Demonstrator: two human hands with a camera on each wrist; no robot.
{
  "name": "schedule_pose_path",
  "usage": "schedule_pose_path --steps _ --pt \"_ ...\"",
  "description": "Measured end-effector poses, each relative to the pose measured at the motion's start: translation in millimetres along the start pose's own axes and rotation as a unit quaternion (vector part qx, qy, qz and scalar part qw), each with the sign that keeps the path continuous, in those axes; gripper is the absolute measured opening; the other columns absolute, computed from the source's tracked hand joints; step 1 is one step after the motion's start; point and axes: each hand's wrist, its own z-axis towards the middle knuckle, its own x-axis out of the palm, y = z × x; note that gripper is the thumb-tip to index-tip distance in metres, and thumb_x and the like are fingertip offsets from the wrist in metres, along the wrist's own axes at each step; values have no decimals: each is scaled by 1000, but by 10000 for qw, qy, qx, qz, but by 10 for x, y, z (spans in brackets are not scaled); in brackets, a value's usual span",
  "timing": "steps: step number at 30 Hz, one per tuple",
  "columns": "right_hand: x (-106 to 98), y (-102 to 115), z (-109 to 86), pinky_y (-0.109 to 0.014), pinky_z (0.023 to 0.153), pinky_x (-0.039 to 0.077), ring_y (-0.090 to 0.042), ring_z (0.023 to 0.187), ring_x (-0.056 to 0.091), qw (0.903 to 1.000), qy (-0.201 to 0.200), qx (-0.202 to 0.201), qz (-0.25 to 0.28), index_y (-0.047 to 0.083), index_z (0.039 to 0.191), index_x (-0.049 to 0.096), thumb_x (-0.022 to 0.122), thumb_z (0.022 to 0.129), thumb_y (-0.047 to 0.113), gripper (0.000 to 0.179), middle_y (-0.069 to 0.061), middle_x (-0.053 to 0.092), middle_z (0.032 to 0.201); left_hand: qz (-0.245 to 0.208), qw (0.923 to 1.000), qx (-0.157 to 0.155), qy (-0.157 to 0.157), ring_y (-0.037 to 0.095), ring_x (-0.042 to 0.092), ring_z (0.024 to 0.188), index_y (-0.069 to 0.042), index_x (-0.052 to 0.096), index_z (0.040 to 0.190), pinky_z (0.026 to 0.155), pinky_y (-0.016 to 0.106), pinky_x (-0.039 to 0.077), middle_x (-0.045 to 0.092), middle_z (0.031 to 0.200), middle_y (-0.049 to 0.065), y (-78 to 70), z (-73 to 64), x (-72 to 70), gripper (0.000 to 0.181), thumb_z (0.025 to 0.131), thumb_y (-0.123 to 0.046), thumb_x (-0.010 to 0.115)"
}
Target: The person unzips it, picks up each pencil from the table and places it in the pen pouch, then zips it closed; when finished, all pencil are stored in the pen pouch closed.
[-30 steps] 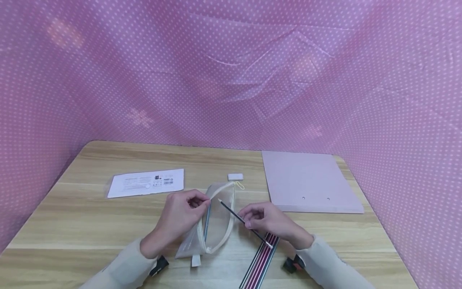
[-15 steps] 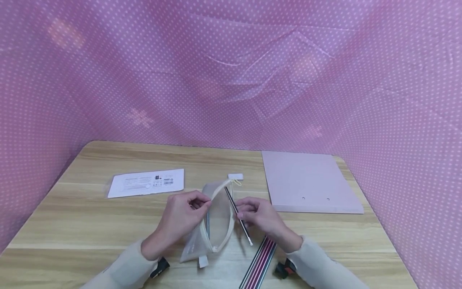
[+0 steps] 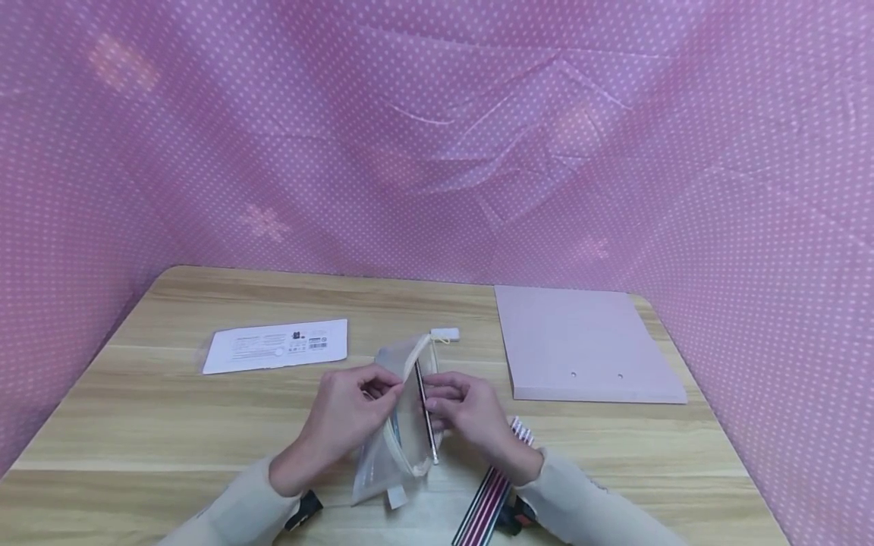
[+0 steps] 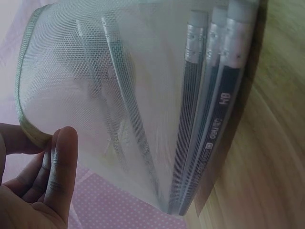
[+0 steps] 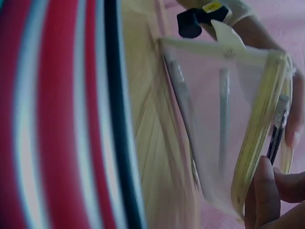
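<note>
My left hand [image 3: 348,413] pinches one edge of the open mouth of a translucent mesh zip pouch [image 3: 374,478]. Between the fingers of my right hand [image 3: 467,413] is a dark pencil [image 3: 426,417], lying lengthwise within the pouch's mouth, eraser end toward me. The right wrist view shows these fingers at the zip edge [image 5: 259,124], with the pencil's silver ferrule [image 5: 281,112] above them. Through the mesh in the left wrist view, several pencils [image 4: 209,114] stand inside, eraser ends up; one is marked HB.
Striped red and dark pencils [image 3: 486,504] lie by my right forearm, partly covered by it. A white eraser-like block [image 3: 446,334] sits behind the pouch. Farther out are a white printed packet [image 3: 276,347] on the left and a pale pink folder [image 3: 590,345] on the right.
My right hand has moved left, bringing the pencil from beside the pouch into its mouth and turning it more lengthwise. The pouch has tilted and its mouth has narrowed.
</note>
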Motion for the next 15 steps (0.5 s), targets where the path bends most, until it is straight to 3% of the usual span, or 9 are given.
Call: schedule_pose_path --steps 9,15 --pt "-8 -5 -7 -31 84 62 -28 110 74 9988 420 88 232 -10 137 54 64 93 -1 45 -29 63 133 109 9997 -235 -18 1 62 64 -13 79 89 59 19 54 74 75 -6 34 24 -33 7 84 -8 78" --pt "-71 32 -7 -32 92 60 -30 118 70 9973 567 -24 474 -13 140 48 61 95 0 48 -33 58 137 176 9998 -96 -91 0 62 63 -17 78 87 59 19 54 75 76 -6 59 45 -47 10 83 -8 78"
